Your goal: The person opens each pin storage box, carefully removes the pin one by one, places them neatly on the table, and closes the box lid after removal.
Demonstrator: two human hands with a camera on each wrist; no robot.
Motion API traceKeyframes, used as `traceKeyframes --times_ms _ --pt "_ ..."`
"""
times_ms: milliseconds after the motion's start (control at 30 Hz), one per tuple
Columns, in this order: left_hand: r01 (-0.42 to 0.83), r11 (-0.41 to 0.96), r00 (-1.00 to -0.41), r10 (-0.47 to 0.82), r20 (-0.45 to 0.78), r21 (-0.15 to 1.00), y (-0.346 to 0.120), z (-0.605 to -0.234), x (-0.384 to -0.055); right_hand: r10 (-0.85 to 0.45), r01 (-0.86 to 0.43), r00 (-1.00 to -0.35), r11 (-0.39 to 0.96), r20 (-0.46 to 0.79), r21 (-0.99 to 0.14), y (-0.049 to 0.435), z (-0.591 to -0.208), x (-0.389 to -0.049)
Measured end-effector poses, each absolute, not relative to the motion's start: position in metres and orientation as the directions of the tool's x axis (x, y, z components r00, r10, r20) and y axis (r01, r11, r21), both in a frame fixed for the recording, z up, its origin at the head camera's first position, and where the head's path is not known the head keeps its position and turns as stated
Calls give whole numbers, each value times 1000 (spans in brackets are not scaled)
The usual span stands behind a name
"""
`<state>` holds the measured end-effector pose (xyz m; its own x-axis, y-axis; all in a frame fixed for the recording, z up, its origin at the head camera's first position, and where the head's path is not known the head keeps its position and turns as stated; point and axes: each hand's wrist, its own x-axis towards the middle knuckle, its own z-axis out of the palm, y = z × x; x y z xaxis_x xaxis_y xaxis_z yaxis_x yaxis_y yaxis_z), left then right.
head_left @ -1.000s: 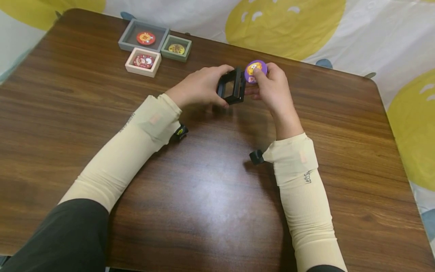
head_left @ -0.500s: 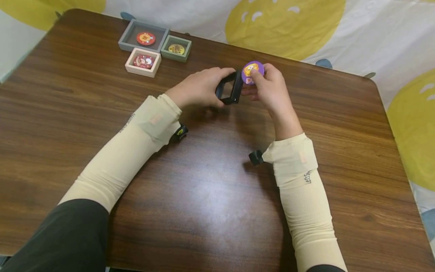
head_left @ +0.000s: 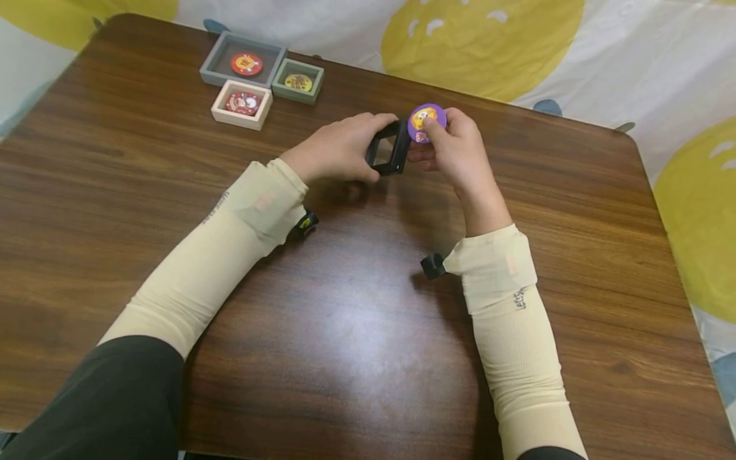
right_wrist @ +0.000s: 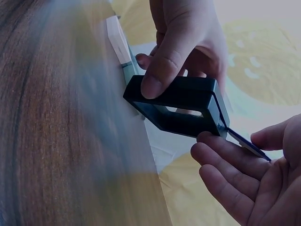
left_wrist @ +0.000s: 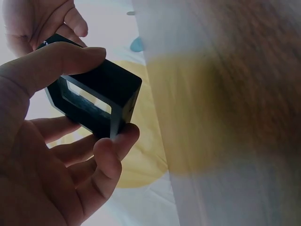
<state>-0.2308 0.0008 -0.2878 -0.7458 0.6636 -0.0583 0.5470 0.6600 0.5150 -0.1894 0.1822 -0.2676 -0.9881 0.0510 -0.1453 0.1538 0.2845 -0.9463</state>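
A small black box frame [head_left: 400, 148] with a see-through window is gripped by my left hand [head_left: 339, 147], thumb on one side and fingers on the other. My right hand [head_left: 464, 150] pinches a round purple disc [head_left: 427, 123] with a yellow cartoon picture, thumb on its face. In the right wrist view the disc [right_wrist: 247, 143] appears edge-on, its tip at a corner of the black frame [right_wrist: 178, 92]. Whether the tip goes into the slit there I cannot tell. The left wrist view shows my left fingers curled about the frame [left_wrist: 101, 82].
At the back left of the wooden table [head_left: 345, 306] stand a grey frame [head_left: 209, 70], a green frame [head_left: 305, 96] and a pale pink frame [head_left: 238, 121]. Each has a round disc inside. A patterned cloth [head_left: 489, 51] hangs behind the table's far edge.
Over the last second the black frame has turned and moved slightly left, its two layers now closer together. The purple disc has shifted a little left with my right hand.
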Motion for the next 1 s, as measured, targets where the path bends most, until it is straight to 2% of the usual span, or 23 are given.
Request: traceKeyframes --times_ms 267,500,667,900,1000 --pt "538 661 -754 655 -52 522 1 -289 -231 74 162 -986 266 -148 -950 185 -271 -193" --pt "543 663 -752 657 -52 516 2 -289 -231 119 154 -984 183 -133 -971 189 -274 -195" --pt "529 704 -765 638 -94 473 -2 -288 -232 125 149 -984 156 -130 -976 191 -276 -196" --pt "527 732 -767 629 -130 431 -3 -288 -235 135 155 -982 160 -134 -975 191 -276 -196" --pt "526 733 -769 627 -127 432 -2 -288 -236 149 149 -982 206 -120 -967 192 -276 -196"
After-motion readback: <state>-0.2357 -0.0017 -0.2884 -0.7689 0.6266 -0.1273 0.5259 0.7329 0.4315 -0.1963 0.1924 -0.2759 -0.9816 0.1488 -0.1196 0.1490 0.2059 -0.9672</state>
